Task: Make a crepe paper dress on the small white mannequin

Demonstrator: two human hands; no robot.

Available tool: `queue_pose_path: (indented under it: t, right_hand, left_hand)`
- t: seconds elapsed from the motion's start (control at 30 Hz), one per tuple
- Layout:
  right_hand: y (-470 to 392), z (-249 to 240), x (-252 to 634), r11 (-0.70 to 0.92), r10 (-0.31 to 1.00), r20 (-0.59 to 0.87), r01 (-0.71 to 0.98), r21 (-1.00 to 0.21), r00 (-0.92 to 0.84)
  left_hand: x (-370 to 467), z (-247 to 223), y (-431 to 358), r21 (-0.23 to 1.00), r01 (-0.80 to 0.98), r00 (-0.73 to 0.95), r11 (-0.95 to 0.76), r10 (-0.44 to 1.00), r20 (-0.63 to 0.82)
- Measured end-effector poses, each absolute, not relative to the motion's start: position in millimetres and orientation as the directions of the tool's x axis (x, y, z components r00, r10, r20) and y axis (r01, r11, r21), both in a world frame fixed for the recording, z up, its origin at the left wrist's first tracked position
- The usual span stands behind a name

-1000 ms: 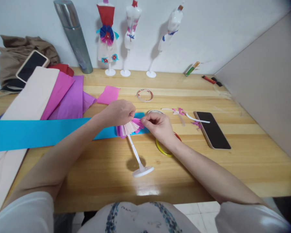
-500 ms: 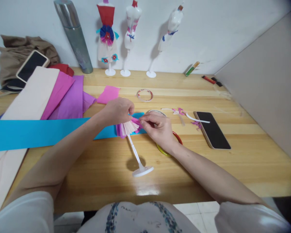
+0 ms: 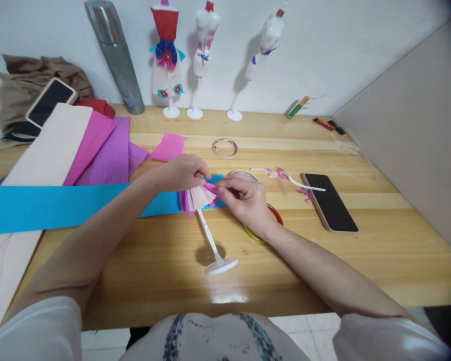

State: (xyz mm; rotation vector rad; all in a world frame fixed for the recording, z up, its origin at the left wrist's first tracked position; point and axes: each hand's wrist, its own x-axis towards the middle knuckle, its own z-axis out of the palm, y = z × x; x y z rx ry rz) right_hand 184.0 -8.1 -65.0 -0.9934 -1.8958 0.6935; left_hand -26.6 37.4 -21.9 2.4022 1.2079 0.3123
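Observation:
A small dress-form stand (image 3: pixel 208 233) lies tilted on the table, its round white base toward me. Around its upper part sits a pleated paper skirt (image 3: pixel 197 199) in pale pink, magenta and purple. My left hand (image 3: pixel 188 173) is closed at the skirt's top edge, fingers bent down. My right hand (image 3: pixel 248 200) pinches the magenta paper at the skirt's right side between thumb and fingers. Both hands cover the form's body. Under the skirt runs a long blue paper strip (image 3: pixel 60 208).
Paper sheets (image 3: pixel 108 155) and a phone (image 3: pixel 50 103) lie left; another phone (image 3: pixel 330 203) lies right. Tape rolls (image 3: pixel 225 156) are near my hands. A flask (image 3: pixel 116 65) and three dress forms (image 3: pixel 167 75) stand at the wall. A glue tube (image 3: pixel 298 107) lies behind.
My left hand has shifted slightly, its fingers dipping a little at the skirt's top. My right hand keeps its pinch in the same place.

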Motion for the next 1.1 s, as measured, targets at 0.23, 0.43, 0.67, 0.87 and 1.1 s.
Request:
queue_pose_path:
  t: [0.23, 0.43, 0.67, 0.87, 1.1]
  right_hand:
    - [-6.8, -67.5, 187.0, 0.642, 0.766, 0.534, 0.445, -0.624, -0.358]
    - [-5.5, -75.9, 189.3, 0.796, 0.593, 0.683, 0.442, -0.414, -0.427]
    - [-4.6, -77.5, 189.6, 0.816, 0.549, 0.722, 0.458, -0.354, -0.421]
    - [-6.2, -79.6, 189.1, 0.787, 0.595, 0.658, 0.502, -0.359, -0.462]
    - [-5.9, -81.8, 189.3, 0.774, 0.601, 0.666, 0.531, -0.345, -0.443]
  left_hand:
    - [-22.5, -0.8, 21.7, 0.427, 0.709, 0.644, -0.562, 0.762, -0.068]
    - [-20.1, 27.4, 4.0, 0.351, 0.825, 0.522, -0.443, 0.836, -0.172]
    - [5.5, 4.4, -31.7, 0.078, 0.926, 0.376, -0.369, 0.922, -0.095]
    - [9.2, -28.0, -55.0, -0.02, 0.943, 0.331, -0.331, 0.936, 0.119]
    - [5.4, -50.6, -61.9, -0.033, 0.939, 0.331, -0.341, 0.878, 0.347]
